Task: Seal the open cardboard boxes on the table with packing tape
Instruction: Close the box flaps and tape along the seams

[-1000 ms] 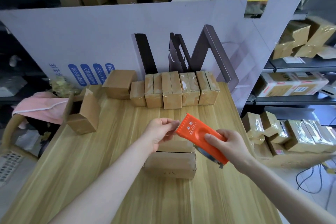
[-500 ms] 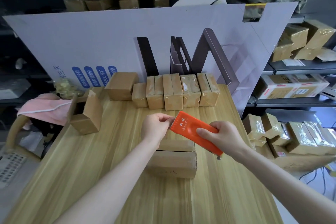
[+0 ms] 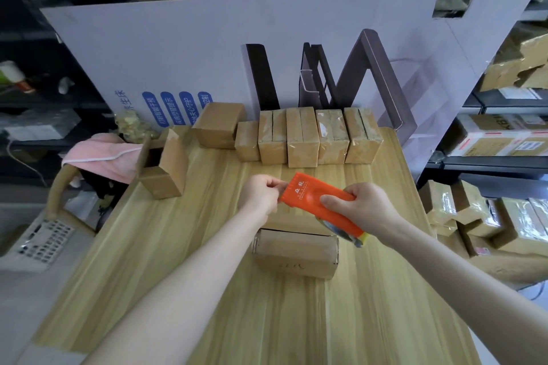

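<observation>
Both hands and the orange tape dispenser (image 3: 317,204) sit a little higher and farther up the table (image 3: 184,290) than a second ago, so more of the box under them shows.

At the far left, a pink cloth (image 3: 98,157) hangs just off the table's edge. Beside it, on the table's left side, an open box (image 3: 163,169) stands with its flaps up and its dark inside facing left.

Nearer the middle, the left hand (image 3: 261,195) is raised above the wood. Its fingers are curled and pinch the left end of the dispenser; whether a tape end lies between them cannot be told. The dispenser slopes down to the right, and a shiny roll shows under its lower end.

Below the dispenser lies the cardboard box (image 3: 295,252), flat on the table and near the centre, apart from both hands. Its top flaps are folded shut.

At the back of the table, a row of taped boxes (image 3: 302,139) stands against a large white cardboard sheet (image 3: 192,47).

The right hand (image 3: 364,210) grips the dispenser's right half, with the thumb on the orange face and the fingers wrapped behind.

At the far right, shelves (image 3: 489,163) hold wrapped parcels, and more parcels (image 3: 474,216) are piled on the floor below.
</observation>
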A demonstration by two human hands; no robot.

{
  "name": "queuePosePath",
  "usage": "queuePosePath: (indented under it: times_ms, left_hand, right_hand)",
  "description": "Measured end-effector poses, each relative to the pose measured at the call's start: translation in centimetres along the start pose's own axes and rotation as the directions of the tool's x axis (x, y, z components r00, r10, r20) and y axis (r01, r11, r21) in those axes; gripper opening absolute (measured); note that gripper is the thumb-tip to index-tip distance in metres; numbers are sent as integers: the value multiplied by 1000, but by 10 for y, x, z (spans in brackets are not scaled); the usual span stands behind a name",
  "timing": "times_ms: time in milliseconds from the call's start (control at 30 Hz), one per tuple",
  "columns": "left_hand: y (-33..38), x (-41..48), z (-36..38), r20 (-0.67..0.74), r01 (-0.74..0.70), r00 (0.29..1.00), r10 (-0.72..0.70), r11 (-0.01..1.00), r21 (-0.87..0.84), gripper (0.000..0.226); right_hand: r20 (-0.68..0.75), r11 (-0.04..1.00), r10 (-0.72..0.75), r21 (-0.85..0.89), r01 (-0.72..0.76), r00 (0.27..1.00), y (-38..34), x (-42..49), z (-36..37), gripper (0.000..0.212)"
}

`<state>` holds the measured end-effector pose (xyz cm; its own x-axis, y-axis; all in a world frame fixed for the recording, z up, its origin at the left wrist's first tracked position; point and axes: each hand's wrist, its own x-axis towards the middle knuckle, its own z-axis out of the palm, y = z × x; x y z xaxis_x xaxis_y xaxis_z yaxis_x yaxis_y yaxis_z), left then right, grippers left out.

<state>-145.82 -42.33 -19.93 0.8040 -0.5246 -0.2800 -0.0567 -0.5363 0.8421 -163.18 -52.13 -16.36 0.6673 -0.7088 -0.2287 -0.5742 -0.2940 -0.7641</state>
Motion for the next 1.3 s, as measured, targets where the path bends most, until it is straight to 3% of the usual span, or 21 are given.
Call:
queuePosePath:
  times_ms: [200, 400, 700, 1133, 1300]
  left_hand:
    - [-44, 20, -45, -150, 116, 982, -112, 993, 19, 20]
    - [-86, 9, -40, -239, 213, 951, -198, 976, 36, 22]
    - [-117, 26, -51, -268, 302, 929, -256, 942, 146, 22]
    - [-176, 44, -17, -248, 373, 895, -371, 927, -39, 24]
    - [-183, 45, -5, -221, 369, 885, -410, 907, -204, 15]
  right_hand:
    - [139, 998, 57, 12, -59, 989, 26, -2, -24, 36]
    - [191, 941, 56, -337, 12, 980, 28, 22, -4, 43]
    - [242, 846, 99, -531, 47, 965, 27, 64, 40, 54]
    - [192, 786, 152, -619, -1, 970, 37, 80, 62, 53]
    - [165, 776, 153, -631, -15, 974, 38, 81, 66, 50]
